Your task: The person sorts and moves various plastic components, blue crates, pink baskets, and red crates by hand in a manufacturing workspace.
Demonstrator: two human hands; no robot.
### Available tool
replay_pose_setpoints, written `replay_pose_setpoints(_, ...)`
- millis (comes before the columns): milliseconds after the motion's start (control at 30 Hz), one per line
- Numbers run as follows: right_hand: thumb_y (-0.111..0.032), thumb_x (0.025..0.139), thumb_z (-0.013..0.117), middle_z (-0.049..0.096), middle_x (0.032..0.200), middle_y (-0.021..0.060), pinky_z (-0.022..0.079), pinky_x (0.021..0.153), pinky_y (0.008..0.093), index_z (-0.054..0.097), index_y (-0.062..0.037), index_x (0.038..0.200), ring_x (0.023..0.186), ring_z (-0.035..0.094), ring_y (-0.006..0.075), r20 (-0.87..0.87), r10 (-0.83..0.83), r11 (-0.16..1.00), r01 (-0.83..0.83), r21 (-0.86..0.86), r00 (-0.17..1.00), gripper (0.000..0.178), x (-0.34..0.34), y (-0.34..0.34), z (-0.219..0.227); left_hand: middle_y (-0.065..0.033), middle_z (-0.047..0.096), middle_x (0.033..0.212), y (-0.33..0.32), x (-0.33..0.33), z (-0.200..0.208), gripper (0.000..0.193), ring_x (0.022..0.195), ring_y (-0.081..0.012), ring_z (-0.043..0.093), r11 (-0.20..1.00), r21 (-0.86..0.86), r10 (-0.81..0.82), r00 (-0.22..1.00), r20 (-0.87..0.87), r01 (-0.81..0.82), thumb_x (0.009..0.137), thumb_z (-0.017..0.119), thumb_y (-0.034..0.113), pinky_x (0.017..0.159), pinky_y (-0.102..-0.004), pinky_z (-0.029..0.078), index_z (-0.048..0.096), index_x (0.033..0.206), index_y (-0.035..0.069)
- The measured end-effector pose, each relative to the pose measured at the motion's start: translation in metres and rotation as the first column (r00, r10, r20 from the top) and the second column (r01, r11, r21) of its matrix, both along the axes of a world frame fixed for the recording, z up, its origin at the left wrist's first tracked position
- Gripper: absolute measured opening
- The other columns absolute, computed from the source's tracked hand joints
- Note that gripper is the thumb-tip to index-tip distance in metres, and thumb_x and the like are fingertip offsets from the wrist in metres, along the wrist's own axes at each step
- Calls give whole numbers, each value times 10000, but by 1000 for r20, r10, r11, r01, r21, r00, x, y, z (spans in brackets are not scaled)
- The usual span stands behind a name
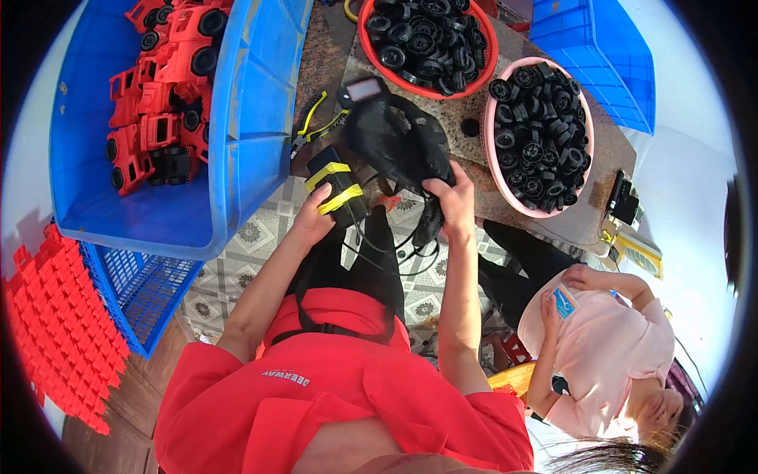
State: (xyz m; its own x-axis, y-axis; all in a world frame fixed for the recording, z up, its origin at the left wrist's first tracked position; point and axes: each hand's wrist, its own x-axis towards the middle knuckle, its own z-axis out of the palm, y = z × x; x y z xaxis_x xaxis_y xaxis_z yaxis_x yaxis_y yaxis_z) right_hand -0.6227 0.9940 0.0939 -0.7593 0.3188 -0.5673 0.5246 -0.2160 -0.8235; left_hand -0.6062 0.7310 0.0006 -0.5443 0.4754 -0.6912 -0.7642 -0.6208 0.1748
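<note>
The left fingers [316, 212] are curled around a black block with yellow bands [341, 186], keeping it off the table [458, 112]. The right fingers [454, 197] pinch the near edge of a black, glossy bundle [387, 138], perhaps a bag or wrap, most of which lies ahead and to the left of that grip. As far as can be judged, the handling is midway: both things are picked up, but they are apart, and a thin cable [399, 274] sags in an uncoiled loop below and between the two sets of fingers; where its far end goes cannot be told. Pliers [298, 142] lie unheld just beyond the left fingertips. Farther ahead of the right fingers, a red basket [426, 92] is full of loose black wheels [426, 39], and to their right a pink basket [494, 170] holds more, all fitted to nothing. Well left of the left fingers, inside a blue bin [257, 118], red toy trucks [162, 95] are piled, several with wheels already on; for others the wheels are hidden. Neither hand touches the trucks, wheels or pliers.
</note>
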Motion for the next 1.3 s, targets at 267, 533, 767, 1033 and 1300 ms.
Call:
replay_pose_setpoints(267,34,702,616,643,874,47,466,684,238,597,45,1071,714,574,111,12,-35,997,35,69,999,370,14,9,32,-76,593,1166,14,-21,-7,389,1092,-239,559,997,48,54,996,71,-58,873,627,254,965,-425,435,526,1211,90)
replay_pose_setpoints(533,27,685,621,641,892,44,453,740,239,597,40,1059,759,572,116,124,-23,996,11,92,992,375,60,42,108,-85,599,1158,33,-14,29,487,1061,-236,590,991,34,-124,984,-130,129,820,681,239,944,-410,469,507,1232,48)
replay_pose_setpoints(767,-55,610,594,597,1107,152,472,880,322,481,55,1250,964,594,255,101,-492,850,452,271,865,659,161,98,225,-92,594,1164,111,-1,134,616,1027,-197,596,808,284,-429,845,-318,517,718,717,186,899,-332,466,479,1258,10)
replay_pose_setpoints(1033,-50,716,583,599,1100,137,468,858,346,532,52,1200,986,577,230,-325,-643,408,669,622,694,498,198,165,287,-77,494,1150,283,59,172,773,1098,-187,506,667,335,-600,746,-287,665,665,827,148,951,-362,443,298,1224,70)
replay_pose_setpoints(1300,55,731,619,642,895,75,483,718,254,616,42,1015,752,597,140,-619,-573,368,844,391,537,285,181,335,217,-118,523,1085,476,97,167,803,1006,-204,568,686,132,-651,684,-329,716,639,848,151,898,-346,480,281,1193,18)
